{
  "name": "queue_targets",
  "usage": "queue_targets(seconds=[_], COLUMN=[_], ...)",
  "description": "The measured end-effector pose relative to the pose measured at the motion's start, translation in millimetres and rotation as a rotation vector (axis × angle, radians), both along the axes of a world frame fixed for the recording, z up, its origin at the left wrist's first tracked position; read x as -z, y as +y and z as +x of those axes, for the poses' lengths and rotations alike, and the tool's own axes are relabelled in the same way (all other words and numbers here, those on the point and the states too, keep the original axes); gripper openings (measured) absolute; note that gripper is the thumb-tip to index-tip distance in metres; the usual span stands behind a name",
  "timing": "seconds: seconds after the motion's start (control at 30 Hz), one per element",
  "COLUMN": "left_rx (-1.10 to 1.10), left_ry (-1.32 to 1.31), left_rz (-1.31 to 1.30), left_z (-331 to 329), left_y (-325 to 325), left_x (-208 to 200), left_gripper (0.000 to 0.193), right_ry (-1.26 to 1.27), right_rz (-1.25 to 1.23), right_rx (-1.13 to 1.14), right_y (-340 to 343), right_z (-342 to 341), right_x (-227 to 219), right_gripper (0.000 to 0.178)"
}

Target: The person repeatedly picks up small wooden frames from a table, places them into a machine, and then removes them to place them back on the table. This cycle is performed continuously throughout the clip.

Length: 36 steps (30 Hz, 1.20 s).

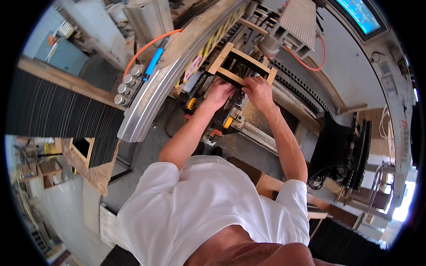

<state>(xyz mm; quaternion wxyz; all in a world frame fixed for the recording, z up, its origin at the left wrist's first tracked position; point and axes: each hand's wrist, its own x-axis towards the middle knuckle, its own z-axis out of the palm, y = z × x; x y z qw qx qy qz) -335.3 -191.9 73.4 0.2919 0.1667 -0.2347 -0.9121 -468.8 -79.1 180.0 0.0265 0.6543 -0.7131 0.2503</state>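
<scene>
A small rectangular wooden frame [219, 59], pale on top with dark sides, sits in the machine ahead of me. My right hand [258, 91] is closed at the right end of its near rail, fingertips on the wood. Just below the same rail, my left hand [219, 94] has its fingers bent inward, close to the right hand's fingertips. What the left fingers pinch is hidden by the hand and the rail. Under both hands run dark machine rails, with a yellow round knob [228, 122] on the near side and another yellow knob [191, 103] to the left.
A curved metal-edged beam [148, 95] crosses at the left, carrying a blue pen-like tool [153, 64] and silver knobs [128, 80]. Dark slats [57, 111] are stacked beyond it. An aluminium machine head [296, 26] hangs at upper right, below a lit screen [359, 15]. Sawdust [253, 116] covers the machine bed.
</scene>
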Motion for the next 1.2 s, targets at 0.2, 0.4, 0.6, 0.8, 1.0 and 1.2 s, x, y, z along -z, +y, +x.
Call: queue_targets(seconds=[0.2, 0.4, 0.6, 0.8, 1.0, 1.2], left_rx=[-0.089, -0.232, -0.196, -0.191, -0.187, -0.308], left_ry=[0.046, -0.221, -0.225, -0.325, -0.423, -0.430], left_rz=[0.072, 0.021, -0.027, -0.039, -0.010, 0.045], left_z=[-2, 24, 139, 243, 310, 349], left_y=[7, 31, 99, 145, 146, 132], left_x=[4, -3, -17, -24, -12, -1], left_gripper=[0.023, 0.019, 0.033, 0.030, 0.029, 0.023], right_ry=[0.073, 0.032, 0.061, 0.177, 0.485, 0.738], right_rz=[0.046, 0.010, 0.046, 0.098, 0.287, 0.432], right_rx=[-0.032, 0.024, 0.117, 0.154, 0.234, 0.256], right_y=[-18, -41, -96, -120, -136, -181], right_z=[4, 0, -30, -27, -31, -52], right_x=[17, 18, 53, 51, 27, 22], right_gripper=[0.025, 0.021, 0.023, 0.022, 0.034, 0.029])
